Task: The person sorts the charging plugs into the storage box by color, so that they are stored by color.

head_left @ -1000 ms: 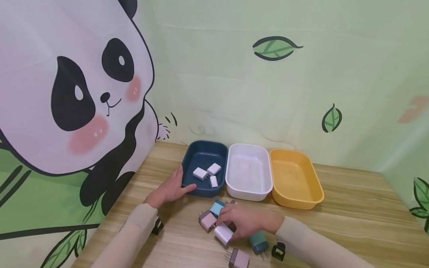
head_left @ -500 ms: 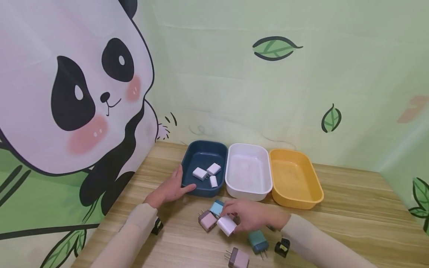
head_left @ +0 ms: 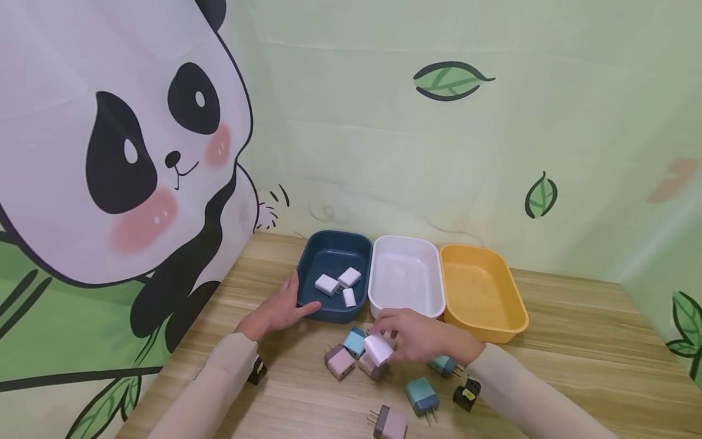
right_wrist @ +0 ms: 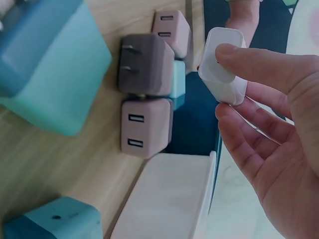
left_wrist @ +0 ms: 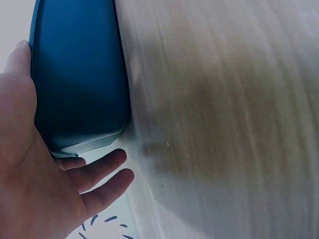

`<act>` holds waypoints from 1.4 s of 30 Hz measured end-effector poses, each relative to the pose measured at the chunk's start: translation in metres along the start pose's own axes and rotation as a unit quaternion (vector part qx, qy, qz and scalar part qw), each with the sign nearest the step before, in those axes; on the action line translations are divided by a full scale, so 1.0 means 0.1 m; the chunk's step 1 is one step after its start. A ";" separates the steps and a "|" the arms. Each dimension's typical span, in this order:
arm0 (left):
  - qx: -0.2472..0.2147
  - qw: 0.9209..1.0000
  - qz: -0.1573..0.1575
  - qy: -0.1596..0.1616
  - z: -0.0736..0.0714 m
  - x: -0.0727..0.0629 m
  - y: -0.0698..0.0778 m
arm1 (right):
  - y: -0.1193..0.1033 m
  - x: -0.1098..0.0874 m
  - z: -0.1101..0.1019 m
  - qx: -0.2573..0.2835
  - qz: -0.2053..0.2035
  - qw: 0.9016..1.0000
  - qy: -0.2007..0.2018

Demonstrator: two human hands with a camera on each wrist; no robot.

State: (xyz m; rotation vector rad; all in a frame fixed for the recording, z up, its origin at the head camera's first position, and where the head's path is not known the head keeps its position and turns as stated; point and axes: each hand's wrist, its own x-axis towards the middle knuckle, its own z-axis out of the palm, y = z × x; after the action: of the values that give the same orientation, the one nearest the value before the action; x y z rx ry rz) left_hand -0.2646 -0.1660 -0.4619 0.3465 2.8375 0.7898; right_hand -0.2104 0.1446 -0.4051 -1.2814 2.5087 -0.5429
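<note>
Wood-grain table [head_left: 307, 402] carries a navy tray [head_left: 340, 314], white tray [head_left: 407, 268] and yellow tray [head_left: 482, 289], side by side. Left hand [head_left: 280, 308] rests against the navy one, fingers extended; right hand [head_left: 419, 336] pinches a white charger [head_left: 378, 349] off the table, near the pink chargers [head_left: 340, 363].

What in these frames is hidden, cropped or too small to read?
Right wrist view: part of the white rounded plastic charger, covered by the right grip.
Right wrist view: the rest of the upper-left teal-and-blue boxy plastic charger, cut off by the edges.
Left wrist view: one end of the dark blue plastic tray, cut off by the top edge.
Head view: markings on the right small black plastic block, too small.
</note>
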 end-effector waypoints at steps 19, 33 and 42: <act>0.015 1.000 0.012 -0.006 -0.01 -0.01 -0.04 | 0.15 0.08 -0.15 0.005 0.016 0.996 0.089; 0.012 1.000 0.016 -0.007 -0.01 0.01 -0.05 | 0.16 0.30 -0.20 -0.002 0.036 0.994 0.103; 0.008 1.000 0.009 -0.009 -0.01 0.00 -0.03 | 0.17 0.44 -0.23 -0.015 0.040 0.994 0.105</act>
State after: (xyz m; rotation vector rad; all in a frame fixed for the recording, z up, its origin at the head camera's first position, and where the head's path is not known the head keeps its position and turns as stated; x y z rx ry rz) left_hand -0.2654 -0.1693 -0.4627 0.3797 2.8298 0.7655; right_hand -0.2570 0.1220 -0.3954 -1.1830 2.7357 -0.6547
